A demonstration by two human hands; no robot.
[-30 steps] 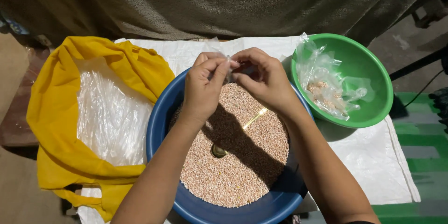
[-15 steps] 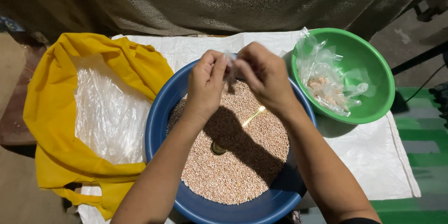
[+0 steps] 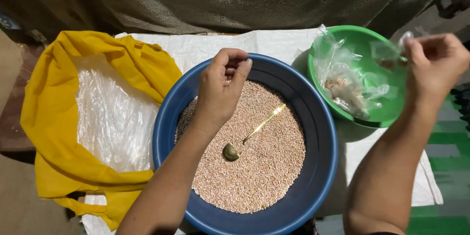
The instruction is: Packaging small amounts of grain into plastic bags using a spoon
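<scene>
Here, right hand (image 3: 433, 63) grip pinches a clear packet (image 3: 391, 51) over green bowl (image 3: 391, 112); left hand (image 3: 221, 88) loosely curled, holding nothing.

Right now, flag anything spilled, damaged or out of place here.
Only one oddity: a gold spoon lies loose on the grain in the blue basin, its bowl half sunk. No grain shows on the white sheet.

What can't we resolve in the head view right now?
- Right hand: motion-blurred; the small clear packet it pinches shows only as a smear, contents unreadable.
- Left hand: curled fingers hide whatever may be inside.
- Blue basin: near rim cut by bottom edge.
- Clear bags in the green bowl: crumpled, count unclear.
</scene>
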